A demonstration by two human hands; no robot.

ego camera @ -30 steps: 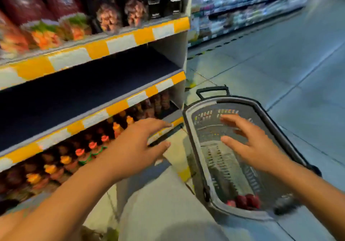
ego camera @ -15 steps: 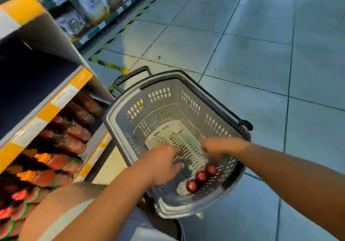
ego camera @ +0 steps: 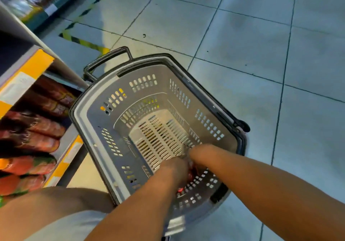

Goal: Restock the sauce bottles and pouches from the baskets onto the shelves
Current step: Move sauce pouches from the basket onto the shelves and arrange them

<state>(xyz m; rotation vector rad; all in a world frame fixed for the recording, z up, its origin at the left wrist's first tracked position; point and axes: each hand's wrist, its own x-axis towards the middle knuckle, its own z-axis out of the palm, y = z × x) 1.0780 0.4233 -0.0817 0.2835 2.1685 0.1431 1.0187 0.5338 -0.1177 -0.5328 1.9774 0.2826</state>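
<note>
A grey shopping basket [ego camera: 97,110] stands on the floor beside the shelf. Both my arms reach down into its near corner. My left hand [ego camera: 175,168] and my right hand [ego camera: 200,156] are pressed close together over the red-capped sauce bottles [ego camera: 190,173], of which only slivers of red show between and below the hands. The fingers of both hands point down into the basket, hidden behind the hands' backs, so any grip cannot be made out. The rest of the basket's slotted bottom is bare.
The shelf unit with yellow-and-white edge strips [ego camera: 28,69] is at the left, and rows of sauce bottles [ego camera: 37,129] fill its lower level. The basket's black handle [ego camera: 106,58] sticks up at its far end. Grey tiled floor [ego camera: 261,54] stretches to the right.
My view has tilted further down onto the basket. Both hands have sunk deeper into the near corner and now cover the red-capped bottles that showed half a second ago.
</note>
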